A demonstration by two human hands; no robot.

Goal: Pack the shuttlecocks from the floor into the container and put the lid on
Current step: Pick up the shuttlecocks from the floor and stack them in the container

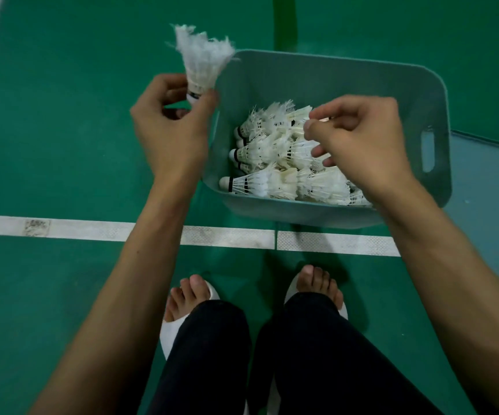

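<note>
A teal plastic container (326, 76) stands on the green floor and holds several white feather shuttlecocks (275, 163) lying in a pile. My left hand (170, 127) is just left of the container's near-left corner. It pinches one frayed shuttlecock (202, 64) by its cork, feathers pointing up. My right hand (359, 139) hovers over the pile inside the container with its fingers loosely curled; I see nothing gripped in it. The teal lid (482, 211) lies flat on the floor to the right of the container, partly tucked beside it.
A white court line (92, 230) crosses the floor just in front of the container. My feet in white slippers (191, 298) and my dark trouser legs (317, 354) are below it. Open green floor lies to the left.
</note>
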